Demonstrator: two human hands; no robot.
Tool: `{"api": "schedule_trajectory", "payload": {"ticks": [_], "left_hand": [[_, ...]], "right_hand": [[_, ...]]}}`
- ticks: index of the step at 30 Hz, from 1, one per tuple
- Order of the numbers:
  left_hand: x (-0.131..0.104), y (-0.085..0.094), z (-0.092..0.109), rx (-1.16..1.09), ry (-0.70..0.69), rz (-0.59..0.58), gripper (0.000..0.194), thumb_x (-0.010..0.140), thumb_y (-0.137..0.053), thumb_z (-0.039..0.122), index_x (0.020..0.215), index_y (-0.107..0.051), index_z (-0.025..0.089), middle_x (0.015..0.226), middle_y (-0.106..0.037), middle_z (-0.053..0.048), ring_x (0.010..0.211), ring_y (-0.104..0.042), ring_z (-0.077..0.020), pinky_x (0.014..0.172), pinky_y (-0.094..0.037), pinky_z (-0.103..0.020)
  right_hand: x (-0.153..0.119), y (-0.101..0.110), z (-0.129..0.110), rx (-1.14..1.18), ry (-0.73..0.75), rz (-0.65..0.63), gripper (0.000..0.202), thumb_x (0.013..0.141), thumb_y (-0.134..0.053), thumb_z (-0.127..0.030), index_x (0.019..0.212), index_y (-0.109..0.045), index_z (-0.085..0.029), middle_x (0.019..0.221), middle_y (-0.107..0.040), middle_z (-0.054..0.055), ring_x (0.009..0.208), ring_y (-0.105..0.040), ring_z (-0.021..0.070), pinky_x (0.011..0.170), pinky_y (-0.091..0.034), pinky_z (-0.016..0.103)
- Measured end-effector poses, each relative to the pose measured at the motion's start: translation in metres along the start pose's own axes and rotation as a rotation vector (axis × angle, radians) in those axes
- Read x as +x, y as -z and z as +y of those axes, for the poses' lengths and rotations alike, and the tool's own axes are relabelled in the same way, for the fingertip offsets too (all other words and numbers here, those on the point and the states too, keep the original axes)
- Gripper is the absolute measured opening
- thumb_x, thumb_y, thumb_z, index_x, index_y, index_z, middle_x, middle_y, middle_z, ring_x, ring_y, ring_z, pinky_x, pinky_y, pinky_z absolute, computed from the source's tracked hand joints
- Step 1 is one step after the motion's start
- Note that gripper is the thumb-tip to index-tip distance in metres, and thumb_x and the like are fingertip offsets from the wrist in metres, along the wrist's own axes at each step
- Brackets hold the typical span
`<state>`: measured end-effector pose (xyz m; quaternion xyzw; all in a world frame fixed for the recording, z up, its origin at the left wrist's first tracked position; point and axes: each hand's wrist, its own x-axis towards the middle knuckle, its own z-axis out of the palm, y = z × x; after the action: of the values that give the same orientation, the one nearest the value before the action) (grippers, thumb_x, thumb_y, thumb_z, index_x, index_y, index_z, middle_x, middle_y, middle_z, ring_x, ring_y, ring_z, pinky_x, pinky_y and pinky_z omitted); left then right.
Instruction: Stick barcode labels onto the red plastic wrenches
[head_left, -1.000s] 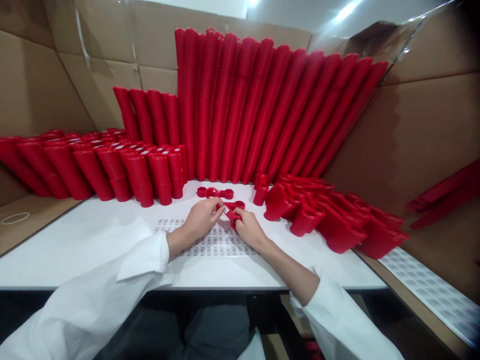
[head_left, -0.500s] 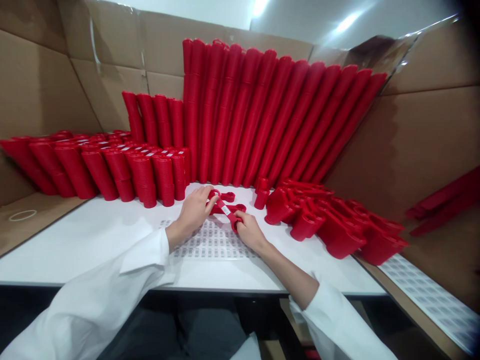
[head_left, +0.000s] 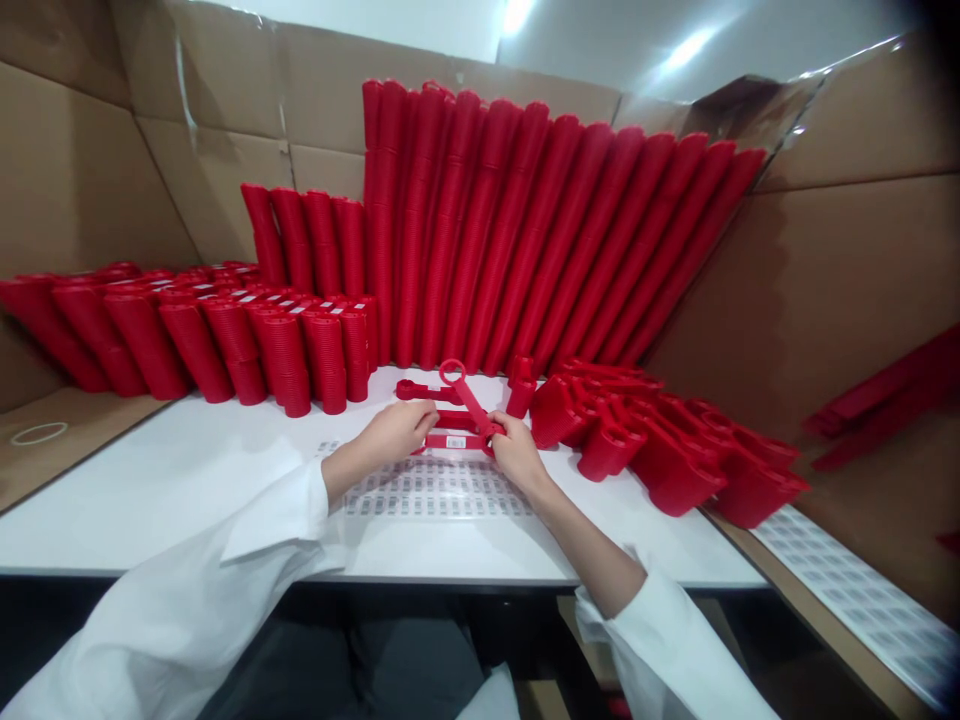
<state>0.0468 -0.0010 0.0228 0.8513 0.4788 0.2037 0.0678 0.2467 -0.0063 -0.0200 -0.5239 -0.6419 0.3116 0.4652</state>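
Note:
Several red plastic strips with ring-shaped ends lie at the middle of the white table. My right hand [head_left: 517, 457] is closed on the lower end of a slanted red strip [head_left: 472, 403], whose open ring points up and away from me. Below it, a red strip with a white barcode label [head_left: 455, 442] lies crosswise between my hands. My left hand [head_left: 401, 430] pinches the left end of a red strip; its fingertips partly hide which one. Under and in front of my hands is a sheet of barcode labels [head_left: 439, 492]. Another red strip [head_left: 424, 391] lies farther back.
Tall leaning stacks of red strips [head_left: 480, 230] line the cardboard back wall. Shorter stacks [head_left: 285, 365] with labels on top stand at left. Bundles of red strips [head_left: 660, 440] lie at right, near another label sheet [head_left: 847, 600]. Cardboard walls [head_left: 847, 260] enclose the table.
The labelled strip, held slanting between both hands, now lies crosswise and lower. A second strip now slants up from my right hand. My left hand has drawn slightly back.

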Motion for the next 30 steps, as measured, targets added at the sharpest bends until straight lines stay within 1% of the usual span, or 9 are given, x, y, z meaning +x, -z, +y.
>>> {"api": "schedule_trajectory", "payload": {"ticks": [3, 5, 8, 11, 14, 17, 22, 25, 30], "left_hand": [[-0.004, 0.0, -0.002, 0.059, 0.0, -0.183, 0.024, 0.083, -0.038, 0.019, 0.085, -0.062, 0.019, 0.077, -0.066, -0.005, 0.072, -0.06, -0.0218, 0.06, -0.039, -0.028], [-0.006, -0.002, -0.005, 0.102, 0.009, -0.226, 0.025, 0.079, -0.045, 0.02, 0.097, -0.062, 0.02, 0.084, -0.067, -0.007, 0.077, -0.061, -0.0244, 0.061, -0.041, -0.029], [-0.007, -0.008, -0.009, 0.133, -0.001, -0.216, 0.033, 0.077, -0.049, 0.023, 0.108, -0.058, 0.02, 0.104, -0.063, -0.01, 0.09, -0.061, -0.0275, 0.066, -0.044, -0.03], [-0.006, -0.014, -0.011, 0.127, 0.003, -0.223, 0.028, 0.078, -0.05, 0.025, 0.102, -0.062, 0.021, 0.114, -0.058, -0.01, 0.093, -0.06, -0.0272, 0.07, -0.046, -0.031], [-0.005, -0.017, -0.011, 0.135, 0.023, -0.194, 0.022, 0.078, -0.049, 0.023, 0.094, -0.063, 0.021, 0.107, -0.059, -0.008, 0.083, -0.062, -0.0239, 0.066, -0.045, -0.03], [-0.005, -0.019, -0.011, 0.129, -0.027, -0.15, 0.017, 0.08, -0.046, 0.021, 0.085, -0.062, 0.02, 0.097, -0.06, -0.007, 0.074, -0.061, -0.0209, 0.061, -0.044, -0.028], [-0.004, -0.019, -0.013, 0.094, -0.111, -0.115, 0.017, 0.081, -0.044, 0.02, 0.078, -0.061, 0.019, 0.092, -0.06, -0.008, 0.078, -0.059, -0.0216, 0.063, -0.043, -0.028], [-0.001, -0.017, -0.015, -0.058, -0.112, -0.12, 0.016, 0.079, -0.045, 0.02, 0.072, -0.059, 0.018, 0.078, -0.061, -0.004, 0.07, -0.057, -0.0182, 0.06, -0.041, -0.026], [0.007, -0.016, -0.014, -0.592, 0.035, -0.091, 0.013, 0.076, -0.049, 0.027, 0.07, -0.054, 0.017, 0.056, -0.051, 0.003, 0.05, -0.048, -0.011, 0.048, -0.034, -0.021]], "right_hand": [[-0.005, -0.003, 0.0, -0.085, 0.015, -0.084, 0.019, 0.062, -0.038, -0.011, 0.068, -0.055, -0.018, 0.06, -0.054, -0.001, 0.058, -0.048, 0.015, 0.053, -0.034, 0.023], [-0.008, -0.006, 0.0, -0.126, 0.017, -0.139, 0.02, 0.061, -0.038, -0.009, 0.066, -0.055, -0.018, 0.062, -0.056, 0.0, 0.06, -0.049, 0.0154, 0.054, -0.033, 0.023], [-0.01, -0.008, -0.001, -0.152, 0.001, -0.186, 0.02, 0.061, -0.037, -0.008, 0.065, -0.054, -0.018, 0.063, -0.057, 0.0, 0.06, -0.049, 0.0154, 0.054, -0.032, 0.023], [-0.009, -0.009, -0.002, -0.182, 0.0, -0.196, 0.02, 0.061, -0.036, -0.007, 0.064, -0.053, -0.017, 0.062, -0.056, 0.0, 0.06, -0.049, 0.0154, 0.055, -0.032, 0.023], [-0.009, -0.008, -0.002, -0.193, 0.008, -0.201, 0.018, 0.061, -0.036, -0.007, 0.062, -0.051, -0.018, 0.062, -0.056, 0.0, 0.061, -0.05, 0.0157, 0.056, -0.033, 0.024], [-0.008, -0.007, -0.002, -0.194, 0.008, -0.198, 0.017, 0.062, -0.037, -0.007, 0.062, -0.05, -0.018, 0.062, -0.056, 0.001, 0.061, -0.05, 0.0159, 0.056, -0.033, 0.024], [-0.008, -0.008, -0.001, -0.204, 0.006, -0.199, 0.017, 0.061, -0.037, -0.006, 0.061, -0.049, -0.017, 0.061, -0.055, 0.001, 0.06, -0.049, 0.0152, 0.056, -0.032, 0.023], [-0.007, -0.007, 0.001, -0.223, 0.004, -0.184, 0.016, 0.062, -0.037, -0.007, 0.061, -0.049, -0.018, 0.061, -0.054, 0.0, 0.06, -0.049, 0.0153, 0.057, -0.032, 0.024], [-0.007, -0.008, -0.001, -0.192, 0.025, -0.152, 0.02, 0.063, -0.037, -0.008, 0.067, -0.054, -0.017, 0.065, -0.058, 0.001, 0.063, -0.05, 0.0161, 0.059, -0.034, 0.024]]}}
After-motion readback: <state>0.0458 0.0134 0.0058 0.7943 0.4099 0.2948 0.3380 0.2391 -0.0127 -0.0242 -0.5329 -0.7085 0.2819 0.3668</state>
